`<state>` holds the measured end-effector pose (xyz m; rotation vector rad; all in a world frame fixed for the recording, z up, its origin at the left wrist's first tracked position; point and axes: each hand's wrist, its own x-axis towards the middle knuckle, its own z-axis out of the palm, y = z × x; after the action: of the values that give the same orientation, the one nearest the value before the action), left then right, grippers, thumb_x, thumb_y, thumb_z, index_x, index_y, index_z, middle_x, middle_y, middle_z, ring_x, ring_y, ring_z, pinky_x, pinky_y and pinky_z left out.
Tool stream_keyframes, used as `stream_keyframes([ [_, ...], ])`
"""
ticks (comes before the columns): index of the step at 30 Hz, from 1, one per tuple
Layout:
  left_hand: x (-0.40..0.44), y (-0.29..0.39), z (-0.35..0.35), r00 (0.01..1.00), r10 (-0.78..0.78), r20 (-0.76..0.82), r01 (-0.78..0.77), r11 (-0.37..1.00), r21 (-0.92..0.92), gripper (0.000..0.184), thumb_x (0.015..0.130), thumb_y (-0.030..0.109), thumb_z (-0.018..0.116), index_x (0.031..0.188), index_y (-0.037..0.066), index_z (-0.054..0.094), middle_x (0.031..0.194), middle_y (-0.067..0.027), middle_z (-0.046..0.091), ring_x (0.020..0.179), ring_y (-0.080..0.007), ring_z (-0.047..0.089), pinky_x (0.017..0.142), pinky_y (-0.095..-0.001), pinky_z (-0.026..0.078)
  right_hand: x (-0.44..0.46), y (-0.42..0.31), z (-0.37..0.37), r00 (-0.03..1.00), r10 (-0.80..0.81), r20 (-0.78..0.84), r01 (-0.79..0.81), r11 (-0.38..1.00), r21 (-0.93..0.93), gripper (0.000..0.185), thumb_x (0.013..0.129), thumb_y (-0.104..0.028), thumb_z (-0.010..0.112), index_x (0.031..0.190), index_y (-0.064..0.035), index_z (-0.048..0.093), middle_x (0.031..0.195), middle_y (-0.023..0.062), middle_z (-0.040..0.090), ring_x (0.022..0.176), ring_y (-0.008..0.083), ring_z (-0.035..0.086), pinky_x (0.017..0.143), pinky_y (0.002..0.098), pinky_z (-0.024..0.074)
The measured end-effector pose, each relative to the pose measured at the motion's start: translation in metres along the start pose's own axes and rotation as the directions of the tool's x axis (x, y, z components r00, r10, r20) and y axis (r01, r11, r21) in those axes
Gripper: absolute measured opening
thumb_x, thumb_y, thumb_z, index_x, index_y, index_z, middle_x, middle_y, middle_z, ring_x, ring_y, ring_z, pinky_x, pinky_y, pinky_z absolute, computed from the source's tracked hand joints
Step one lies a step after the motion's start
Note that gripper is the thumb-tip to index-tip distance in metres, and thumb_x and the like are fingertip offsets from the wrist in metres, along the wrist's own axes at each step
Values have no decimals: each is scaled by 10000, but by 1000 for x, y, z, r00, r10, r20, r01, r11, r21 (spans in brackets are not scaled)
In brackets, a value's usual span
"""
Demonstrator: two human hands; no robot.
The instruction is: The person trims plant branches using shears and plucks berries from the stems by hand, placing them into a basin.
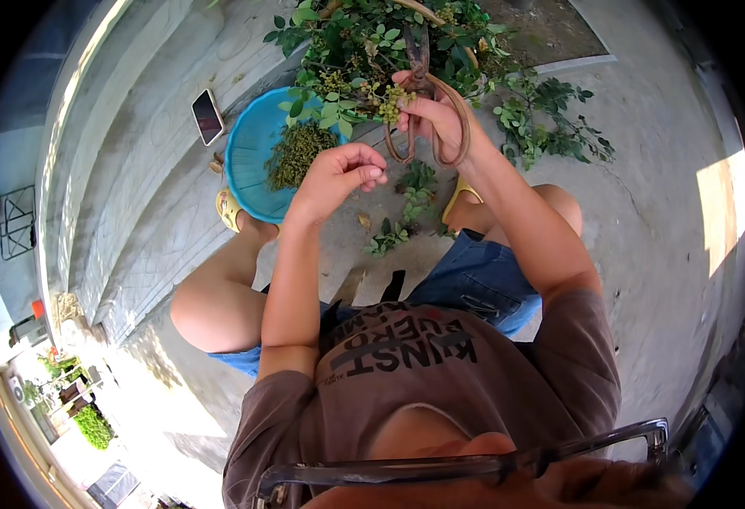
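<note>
My right hand [436, 119] grips a pair of rusty scissors [420, 64] with large looped handles, the blades pointing away from me. A cluster of small green berries [392, 103] is pinched at the fingertips of the same hand. My left hand [344, 176] is closed, its fingers curled to the thumb; whatever it holds, if anything, is hidden. It is over the near right edge of a blue basin [241, 161]. A heap of small green berries [300, 153] lies in the basin. Leafy cut branches [338, 51] bearing berry clusters are piled beyond my hands.
A phone [208, 117] lies on the concrete left of the basin, beside curved steps [126, 153]. More leafy sprigs [551, 119] are on the ground at the right, and smaller ones [389, 237] lie between my feet. A curved wooden-looking handle [423, 10] arches over the branch pile.
</note>
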<state>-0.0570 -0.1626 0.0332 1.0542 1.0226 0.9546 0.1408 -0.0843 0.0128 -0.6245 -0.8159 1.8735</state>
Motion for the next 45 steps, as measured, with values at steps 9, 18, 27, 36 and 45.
stream_keyframes([
  [9,17,-7,34,932,238,-272,-152,941,303,226,812,183,727,913,13,617,724,34,526,656,-60,459,591,-214,391,0,5,1,994,92,-64,-88,994,61,421,797,-49,672,1191,-24,525,763,38,590,648,124,561,549,243,431],
  [18,30,-12,48,896,189,-401,-236,969,-71,186,836,110,694,948,13,582,765,16,537,689,-68,485,599,-210,408,-13,-1,21,985,-48,-165,34,995,-89,401,777,7,681,1148,-2,530,767,31,568,620,112,530,560,247,437],
  [27,26,-7,36,953,-3,-304,-123,910,-396,74,877,63,610,936,22,593,782,-38,599,641,-106,512,558,-256,421,-10,2,22,977,-163,-137,137,974,-183,358,797,39,663,1127,-13,535,775,27,568,624,112,543,562,237,441],
  [36,24,-3,27,978,-51,-202,-91,765,-638,16,880,54,594,882,46,579,775,-69,609,640,-143,529,564,-275,428,-13,1,26,971,-192,-144,168,972,-164,370,819,-13,686,1143,-13,509,788,42,592,656,112,578,586,232,458],
  [45,23,-12,32,907,184,-379,-273,942,-194,47,875,39,613,906,48,579,779,-33,592,668,-114,536,588,-250,437,-15,2,31,978,-206,-33,196,961,-193,408,778,26,707,1130,4,503,777,42,593,668,115,567,614,247,472],
])
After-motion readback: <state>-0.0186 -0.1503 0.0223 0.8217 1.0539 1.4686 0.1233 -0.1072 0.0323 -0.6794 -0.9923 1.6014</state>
